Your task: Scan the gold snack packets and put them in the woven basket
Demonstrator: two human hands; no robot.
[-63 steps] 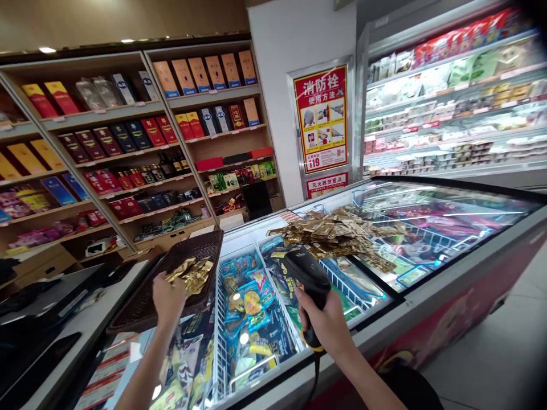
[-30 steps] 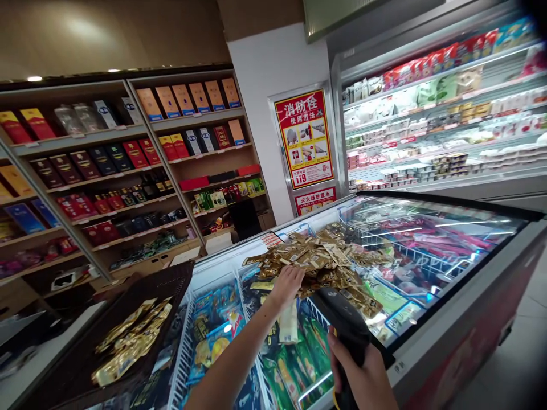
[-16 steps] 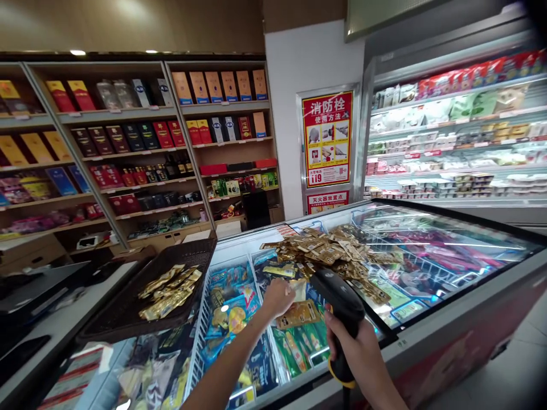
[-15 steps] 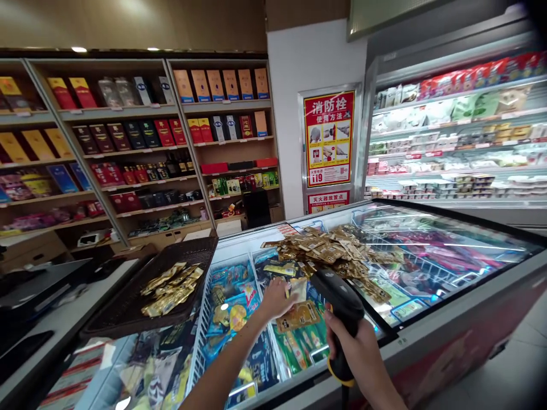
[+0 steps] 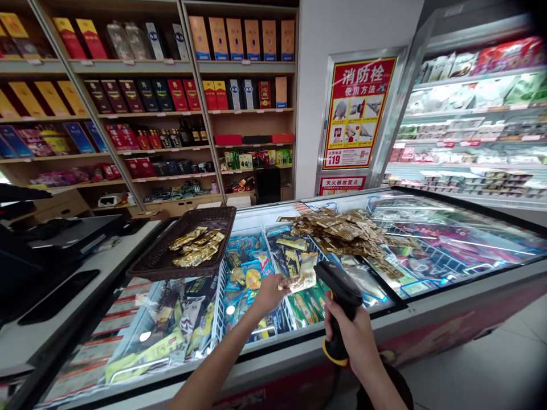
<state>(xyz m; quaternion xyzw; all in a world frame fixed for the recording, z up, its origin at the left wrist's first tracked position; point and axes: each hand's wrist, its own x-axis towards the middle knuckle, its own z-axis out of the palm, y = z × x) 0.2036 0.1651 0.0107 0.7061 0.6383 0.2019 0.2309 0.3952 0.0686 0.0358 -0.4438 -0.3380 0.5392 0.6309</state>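
My left hand pinches the near end of a shiny gold packet above the freezer's glass top. My right hand is wrapped round the handle of a black barcode scanner with yellow trim, its head pointing toward that packet. Beyond both hands, a loose pile of gold packets lies on the glass. To the left, several more gold packets lie in a brown woven tray.
The chest freezer holds bagged frozen goods in white wire baskets. At left stands a counter with dark equipment. Behind are shelves of boxes, a red fire-hydrant notice and a chilled display.
My left hand has taken hold of a gold packet and lifted it toward the scanner. The view has tilted down and shifted left; the scanner stays in my right hand.
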